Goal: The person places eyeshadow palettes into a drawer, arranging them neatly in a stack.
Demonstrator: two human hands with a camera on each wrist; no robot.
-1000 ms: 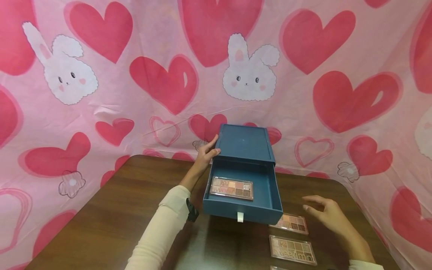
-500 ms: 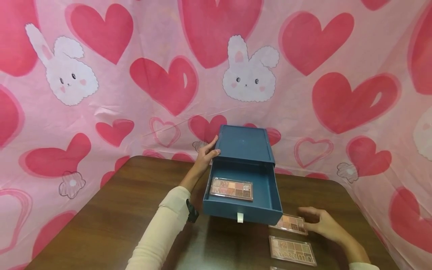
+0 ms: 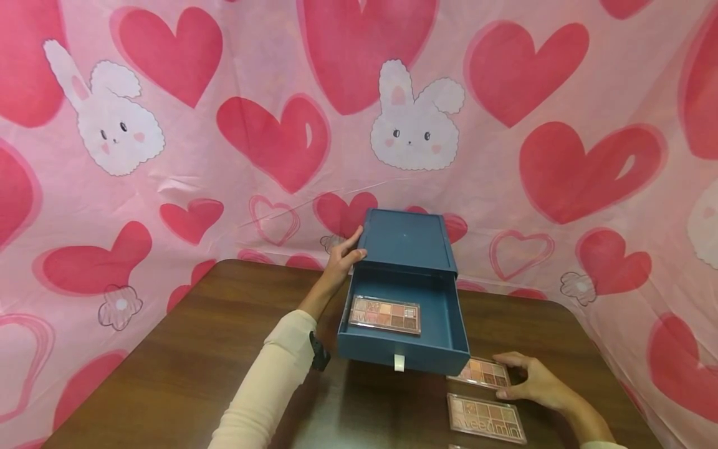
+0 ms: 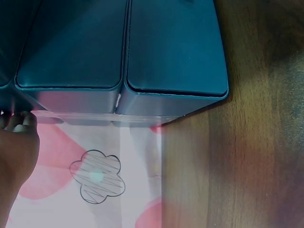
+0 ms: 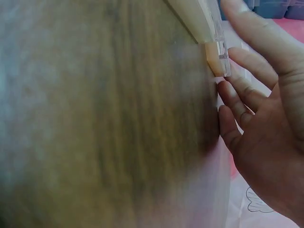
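A blue drawer box [image 3: 406, 243] stands at the back middle of the table, its top drawer [image 3: 404, 354] pulled out. One eyeshadow palette [image 3: 385, 314] lies inside that drawer on the left. My left hand [image 3: 339, 259] holds the box's left side, thumb on its top edge; in the left wrist view its fingers [image 4: 21, 122] are partly hidden. My right hand [image 3: 535, 383] grips the right end of another palette [image 3: 481, 373] lying flat on the table, partly hidden by the drawer. Thumb and forefinger straddle that end. In the right wrist view, the palette's clear edge [image 5: 218, 59] meets the fingers.
A third palette [image 3: 486, 419] lies just in front of the gripped one, and the edge of one more shows at the bottom of the head view. The box has stacked drawers [image 4: 175, 47]. A pink heart-patterned cloth [image 3: 269, 56] hangs behind the wooden table [image 3: 196, 349].
My right hand has come left and down from beside the palettes to the far one and closed round its right end. The left hand, box and drawer have stayed put.
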